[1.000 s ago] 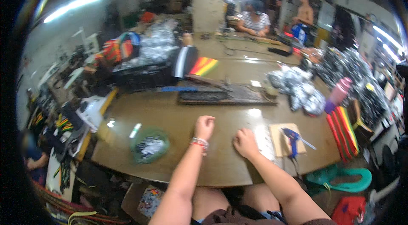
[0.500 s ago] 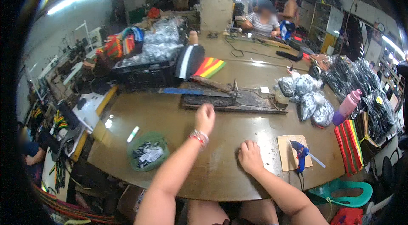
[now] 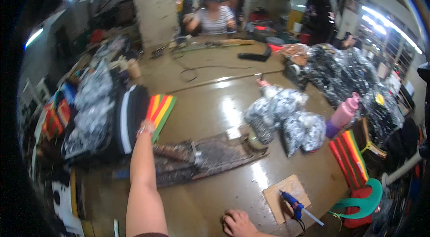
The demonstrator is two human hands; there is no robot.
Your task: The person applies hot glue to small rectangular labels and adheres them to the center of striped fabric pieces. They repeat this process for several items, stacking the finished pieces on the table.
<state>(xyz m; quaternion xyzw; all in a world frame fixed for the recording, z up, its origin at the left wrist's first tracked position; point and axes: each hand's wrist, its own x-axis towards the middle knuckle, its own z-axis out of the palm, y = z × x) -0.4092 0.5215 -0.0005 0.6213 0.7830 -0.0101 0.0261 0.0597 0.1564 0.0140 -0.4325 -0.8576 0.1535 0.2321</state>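
Note:
My left hand [image 3: 146, 126] is stretched out to red, yellow and green striped strips [image 3: 161, 109] at the left back, beside a black band with a white stripe [image 3: 130, 116]. Its fingers are blurred, so whether they grip the strips is unclear. My right hand [image 3: 236, 222] rests on the table [image 3: 210, 210] near the bottom, fingers bent and slightly apart, holding nothing. To its right, a blue glue gun [image 3: 293, 205] with a clear stick lies on cardboard [image 3: 271, 196]. A long dark board with a metal tool [image 3: 210, 156] lies crosswise below the strips.
Bagged goods [image 3: 92, 111] fill a black crate at left. More bags [image 3: 291, 131], a pink-purple bottle [image 3: 342, 114] and striped material [image 3: 347, 156] line the right. A green chair [image 3: 358, 205] is at lower right. A person in striped shirt [image 3: 215, 19] sits across, another behind.
My left hand has moved forward and left from the near table onto the striped strips. The view has tilted up and turned, so the green bowl is out of frame. The right hand stays low.

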